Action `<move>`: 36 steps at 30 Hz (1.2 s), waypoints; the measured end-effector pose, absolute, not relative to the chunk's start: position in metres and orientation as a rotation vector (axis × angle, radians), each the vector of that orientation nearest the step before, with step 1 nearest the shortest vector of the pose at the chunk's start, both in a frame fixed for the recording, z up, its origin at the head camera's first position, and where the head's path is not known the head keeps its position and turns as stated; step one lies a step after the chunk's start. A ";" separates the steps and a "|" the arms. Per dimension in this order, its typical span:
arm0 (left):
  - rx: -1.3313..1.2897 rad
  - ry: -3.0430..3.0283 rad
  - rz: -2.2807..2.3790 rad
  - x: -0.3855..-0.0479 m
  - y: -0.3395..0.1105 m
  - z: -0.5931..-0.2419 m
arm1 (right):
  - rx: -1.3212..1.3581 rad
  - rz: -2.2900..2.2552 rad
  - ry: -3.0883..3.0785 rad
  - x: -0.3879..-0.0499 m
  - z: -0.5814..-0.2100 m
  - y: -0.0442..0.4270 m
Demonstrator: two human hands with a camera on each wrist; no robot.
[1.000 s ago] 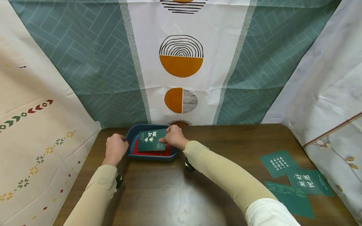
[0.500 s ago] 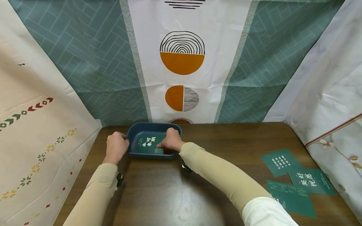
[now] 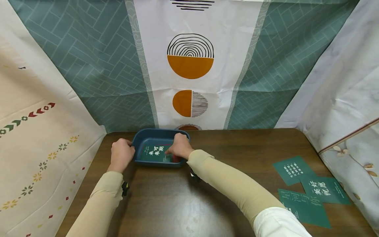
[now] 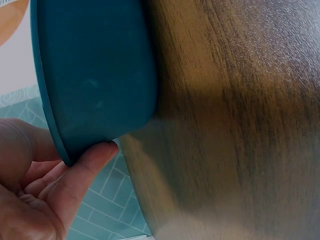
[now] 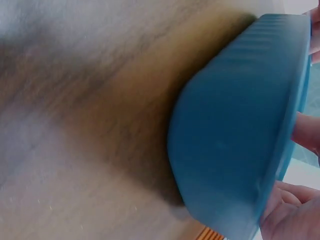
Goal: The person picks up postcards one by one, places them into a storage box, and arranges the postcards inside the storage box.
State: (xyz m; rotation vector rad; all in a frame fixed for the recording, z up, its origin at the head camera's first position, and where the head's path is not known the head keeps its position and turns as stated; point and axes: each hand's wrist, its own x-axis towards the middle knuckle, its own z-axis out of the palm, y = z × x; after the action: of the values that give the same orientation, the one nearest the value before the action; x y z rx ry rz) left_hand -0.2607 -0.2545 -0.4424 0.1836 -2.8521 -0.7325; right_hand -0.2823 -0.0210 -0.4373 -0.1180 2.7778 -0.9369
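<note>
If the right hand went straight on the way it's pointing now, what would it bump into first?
Probably the green card in the blue tray. The right hand points down and leftward at it. It may already be touching the card; depth is hard to judge.

Your left arm (image 3: 97,202) reaches forward from the lower left, and your right arm (image 3: 234,182) slants in from the lower right. Your left hand (image 3: 122,154) grips, its thumb (image 4: 75,185) set opposite the fingers. Your right hand (image 3: 181,145) is level with it, back upward, bent down at the wrist, with one digit pointing left and the other fingers partly hidden.
</note>
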 end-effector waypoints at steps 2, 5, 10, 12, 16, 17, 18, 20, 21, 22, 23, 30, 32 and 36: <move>0.182 -2.851 -0.734 -0.261 -0.255 -0.443 | -0.136 -0.933 2.800 -0.281 -0.433 -0.018; 0.181 -2.850 -0.736 -0.262 -0.255 -0.443 | -0.206 -0.981 2.803 -0.280 -0.425 -0.011; 0.177 -2.845 -0.733 -0.262 -0.256 -0.443 | -0.357 -1.088 2.765 -0.279 -0.409 0.010; 0.172 -2.843 -0.734 -0.262 -0.256 -0.443 | -0.399 -1.107 2.768 -0.278 -0.402 0.021; 0.171 -2.847 -0.735 -0.262 -0.256 -0.443 | -0.419 -1.152 2.798 -0.274 -0.391 0.047; 0.174 -2.849 -0.735 -0.262 -0.256 -0.443 | -0.415 -1.164 2.810 -0.274 -0.389 0.055; 0.176 -2.850 -0.734 -0.262 -0.255 -0.443 | -0.408 -1.168 2.827 -0.274 -0.387 0.063; 0.177 -2.851 -0.730 -0.262 -0.255 -0.443 | -0.392 -1.168 2.868 -0.275 -0.385 0.082; 0.175 -2.850 -0.730 -0.262 -0.255 -0.443 | -0.382 -1.162 2.893 -0.275 -0.384 0.091; 0.174 -2.850 -0.729 -0.262 -0.255 -0.443 | -0.367 -1.150 2.917 -0.275 -0.384 0.101; 0.175 -2.850 -0.732 -0.261 -0.255 -0.443 | -0.350 -1.141 2.940 -0.275 -0.384 0.112; 0.181 -2.860 -0.747 -0.261 -0.255 -0.443 | -0.157 -1.058 3.036 -0.265 -0.394 0.191; 0.181 -2.858 -0.751 -0.261 -0.255 -0.442 | -0.103 -1.010 3.039 -0.260 -0.401 0.216; 0.176 -2.847 -0.742 -0.261 -0.255 -0.442 | -0.002 -0.883 3.011 -0.250 -0.416 0.265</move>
State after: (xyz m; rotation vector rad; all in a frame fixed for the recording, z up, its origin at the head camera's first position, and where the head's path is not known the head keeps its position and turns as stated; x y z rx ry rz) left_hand -0.2614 -0.2546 -0.4419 0.1763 -2.8470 -0.7423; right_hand -0.2495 0.2651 -0.4164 -0.0021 3.0108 -0.8830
